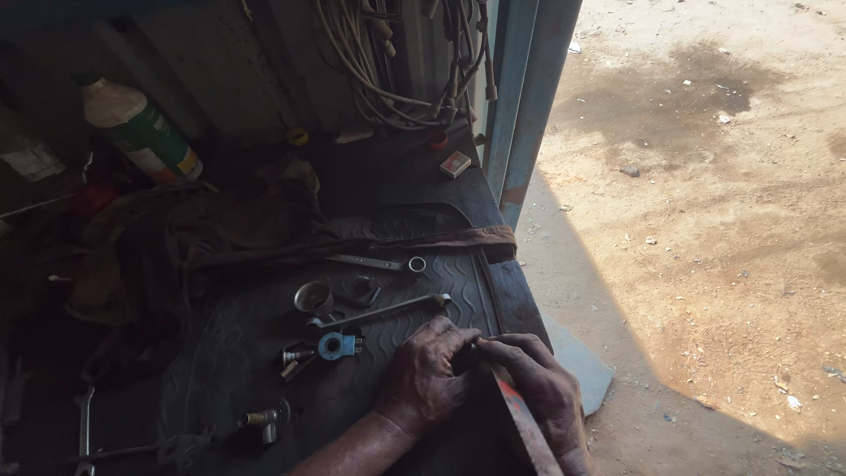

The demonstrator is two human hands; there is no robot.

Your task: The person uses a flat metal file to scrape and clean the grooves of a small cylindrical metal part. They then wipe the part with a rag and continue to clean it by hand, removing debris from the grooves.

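My left hand and my right hand meet at the front right edge of a black ribbed rubber mat. A long red-handled tool runs under my right hand, whose fingers wrap over it. My left fingertips pinch the tool's dark front end, which is too dark to make out. Both hands are grimy. Just left of my left hand lie a blue fitting and a small metal bolt.
On the mat lie a ring spanner, a long metal rod tool, two metal rings and a brass fitting. Behind are a dark cloth, a white bottle, hanging cables, a small box, and a blue door frame. Sandy ground is on the right.
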